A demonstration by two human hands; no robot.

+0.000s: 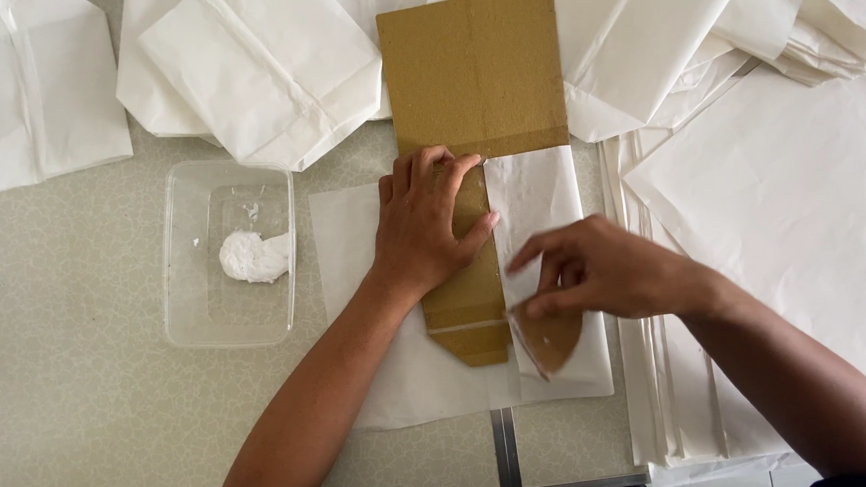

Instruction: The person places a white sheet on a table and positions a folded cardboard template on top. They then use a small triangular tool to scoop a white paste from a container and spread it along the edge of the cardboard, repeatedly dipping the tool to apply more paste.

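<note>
Left hand [424, 224] spread flat, palm down, pressing on cardboard strip [473, 81]. Strip runs away from hand toward stacked paper bags [262, 63] and back under palm toward its pointed near end. White paper sheet [535, 197] lies under strip, folded over its right side. Right hand [600, 268] just right of left hand, fingers pinched on small brown cardboard scraper [547, 339], scraper touching folded paper edge. Clear plastic tub [228, 251] with white paste [251, 257] left of left hand, on pale surface [62, 397]. Pile of white sheets [791, 201] right of right hand.
</note>
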